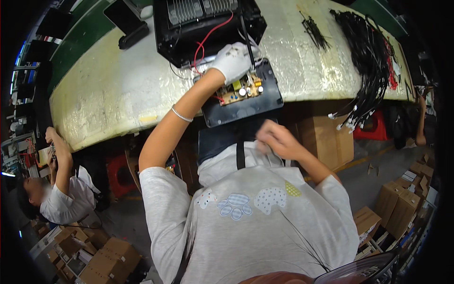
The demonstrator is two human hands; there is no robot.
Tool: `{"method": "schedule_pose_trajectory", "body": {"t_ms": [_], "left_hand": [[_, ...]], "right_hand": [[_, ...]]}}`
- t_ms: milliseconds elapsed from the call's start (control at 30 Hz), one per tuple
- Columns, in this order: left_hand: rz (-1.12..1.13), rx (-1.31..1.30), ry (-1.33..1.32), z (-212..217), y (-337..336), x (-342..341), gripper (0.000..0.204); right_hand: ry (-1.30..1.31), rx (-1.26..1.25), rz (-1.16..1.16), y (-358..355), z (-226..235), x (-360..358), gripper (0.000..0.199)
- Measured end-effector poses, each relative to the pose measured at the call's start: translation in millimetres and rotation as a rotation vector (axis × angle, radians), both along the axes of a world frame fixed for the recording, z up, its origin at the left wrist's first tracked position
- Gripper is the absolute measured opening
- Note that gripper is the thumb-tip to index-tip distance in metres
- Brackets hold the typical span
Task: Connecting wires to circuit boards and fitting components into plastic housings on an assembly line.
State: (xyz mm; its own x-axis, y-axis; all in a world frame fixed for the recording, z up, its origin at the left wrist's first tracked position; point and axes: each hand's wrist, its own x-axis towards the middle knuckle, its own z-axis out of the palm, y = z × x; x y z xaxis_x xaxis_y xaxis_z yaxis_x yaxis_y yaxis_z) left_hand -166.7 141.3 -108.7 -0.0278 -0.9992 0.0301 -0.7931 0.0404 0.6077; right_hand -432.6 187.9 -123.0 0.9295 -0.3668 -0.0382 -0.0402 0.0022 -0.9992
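My left hand (pixel 231 62), in a white glove, is curled over a brown circuit board (pixel 231 97) beside a bundle of thin wires. Its fingertips are hidden, so I cannot make out what they grip. A black cable (pixel 245 34) runs down across the glove. The board, with capacitors and a yellow part, lies on a dark flat panel (pixel 241 111) at the table's near edge. Red wires (pixel 203 45) lead from a black housing (pixel 210 35) with grey metal fins. My right hand (pixel 279 140), bare and smeared by motion, is in front of my lap, apart from the panel.
The table (pixel 109 102) has a shiny wrapped surface. Black cables with white connectors (pixel 366 61) hang over its right edge, near loose black ties (pixel 313 32). A dark device on a stand (pixel 126 21) is at back left. Another person (pixel 66 194) sits left. Cardboard boxes (pixel 111 260) fill the floor.
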Motion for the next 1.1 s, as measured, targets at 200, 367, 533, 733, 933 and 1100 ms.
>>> {"method": "schedule_pose_trajectory", "body": {"t_ms": [200, 367, 533, 733, 933, 1100], "left_hand": [[0.069, 0.199, 0.545, 20, 3, -3, 0.038], [0.01, 0.042, 0.252, 18, 9, 7, 0.029], [0.251, -0.186, 0.136, 21, 13, -10, 0.014], [0.221, -0.269, 0.007, 20, 16, -4, 0.011], [0.186, -0.203, -0.032, 24, 17, 3, 0.017], [0.168, -0.172, -0.12, 22, 13, 4, 0.016]], "right_hand": [[0.098, -0.728, -0.393, -118, 63, 4, 0.01], [0.15, -0.965, -0.146, -160, 31, 66, 0.015], [0.062, -0.648, -0.044, -153, 40, 90, 0.017], [0.248, -0.513, 0.012, -158, 54, 77, 0.017], [-0.027, -1.142, -0.286, -149, 35, 73, 0.009], [-0.098, -1.289, -0.277, -151, 26, 72, 0.015]]}}
